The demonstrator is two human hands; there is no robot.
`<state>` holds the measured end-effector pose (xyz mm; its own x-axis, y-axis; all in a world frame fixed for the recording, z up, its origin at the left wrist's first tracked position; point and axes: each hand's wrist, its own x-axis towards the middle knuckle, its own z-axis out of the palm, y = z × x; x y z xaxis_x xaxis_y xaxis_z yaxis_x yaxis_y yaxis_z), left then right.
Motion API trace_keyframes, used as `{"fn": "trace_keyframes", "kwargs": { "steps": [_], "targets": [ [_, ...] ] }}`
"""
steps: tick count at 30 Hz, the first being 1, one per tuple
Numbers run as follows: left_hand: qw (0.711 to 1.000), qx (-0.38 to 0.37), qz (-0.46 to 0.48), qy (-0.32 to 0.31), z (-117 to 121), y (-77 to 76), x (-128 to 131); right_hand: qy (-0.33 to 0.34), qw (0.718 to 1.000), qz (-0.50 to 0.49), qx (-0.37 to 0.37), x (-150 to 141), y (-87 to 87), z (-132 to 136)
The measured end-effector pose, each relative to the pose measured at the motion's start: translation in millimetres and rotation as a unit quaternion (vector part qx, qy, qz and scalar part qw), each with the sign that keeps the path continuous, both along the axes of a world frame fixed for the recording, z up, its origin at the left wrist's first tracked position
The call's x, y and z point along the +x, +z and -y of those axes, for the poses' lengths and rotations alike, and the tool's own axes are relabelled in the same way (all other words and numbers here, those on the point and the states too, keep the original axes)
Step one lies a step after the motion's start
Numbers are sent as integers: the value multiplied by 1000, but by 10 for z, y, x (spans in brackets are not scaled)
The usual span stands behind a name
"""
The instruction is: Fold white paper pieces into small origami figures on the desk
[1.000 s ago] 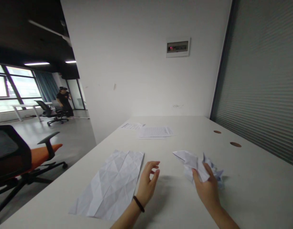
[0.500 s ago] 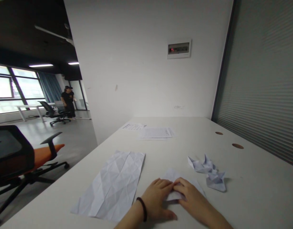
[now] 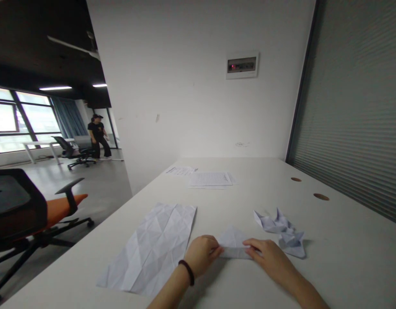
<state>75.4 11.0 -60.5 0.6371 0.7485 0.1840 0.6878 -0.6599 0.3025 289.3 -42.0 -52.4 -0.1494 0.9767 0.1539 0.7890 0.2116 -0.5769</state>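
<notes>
Presently, left hand [image 3: 203, 254] (head view): pinching the left end of the folded paper [image 3: 233, 244] between thumb and fingers, probably steadying it.
Right hand [image 3: 265, 256]: pinching the opposite end, seemingly holding the edge taut.
Folded paper: spanning between both hands over the table [image 3: 249, 199].
Creased sheet [image 3: 159, 242]: lying flat near the left forearm [image 3: 170, 286], perhaps leaving room.
Folded pieces [image 3: 281, 227]: resting beyond the right hand, likely sitting out of the way.

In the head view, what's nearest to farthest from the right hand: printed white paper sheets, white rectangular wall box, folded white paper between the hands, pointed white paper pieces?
1. Folded white paper: touching the right hand, on its left.
2. Pointed white paper pieces: just right.
3. Printed white paper sheets: farther back on the table.
4. White rectangular wall box: high on the wall.
</notes>
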Motion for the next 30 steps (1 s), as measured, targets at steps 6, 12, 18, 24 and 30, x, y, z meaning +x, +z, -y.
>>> {"fn": "trace_keyframes", "kwargs": {
  "steps": [6, 12, 18, 24, 30],
  "targets": [
    [999, -28, 13, 22, -30, -16, -21, -20, 1000, -14, 11, 85, -35, -52],
    [994, -58, 69, 68, -70, -59, -54, -52, 997, 15, 50, 106, -162, -118],
    [998, -19, 19, 53, -45, -53, -56, -56, 989, 117, 77, 36, -306, -153],
    [999, -7, -32, -2, 28, -89, -3, -34, 978, 173, 113, -103, -459, -181],
    [996, -38, -84, 9, 92, -92, 26, 60, 992, 106, 19, -188, -422, -97]
  ]
}}
